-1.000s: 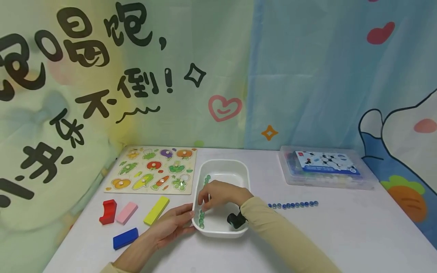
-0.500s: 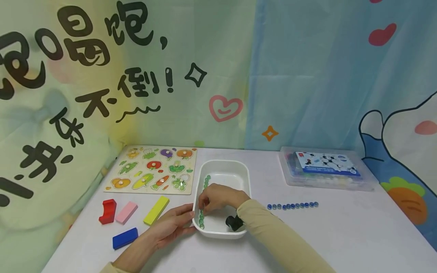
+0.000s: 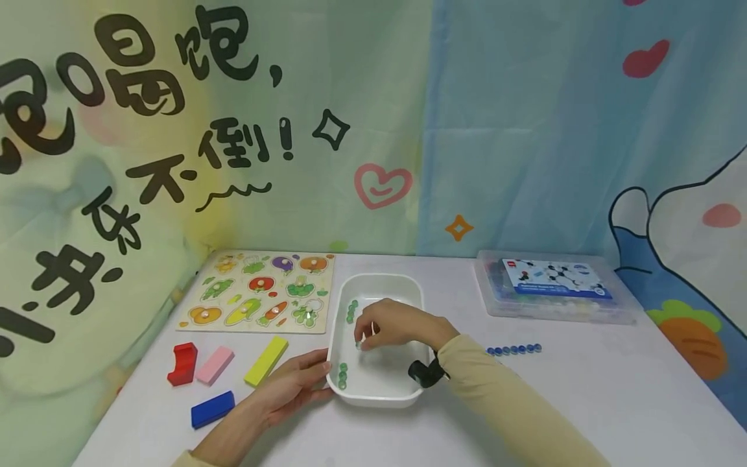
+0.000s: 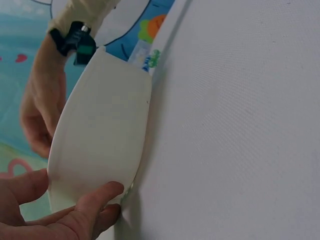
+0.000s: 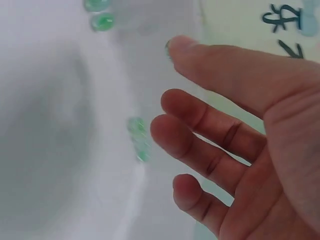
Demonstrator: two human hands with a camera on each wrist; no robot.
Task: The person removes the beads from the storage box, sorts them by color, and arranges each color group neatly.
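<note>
Over the white tray, the right hand is pinching a greenish bead, probably light, hard, slippery, best held by its edges; the left hand is gripping the tray's side.

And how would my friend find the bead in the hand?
On the table stands a white tub. Over it, the right hand pinches a small glassy bead. It's the only bead held: the loose green beads lie in the tub, the blue beads on the table.
</note>
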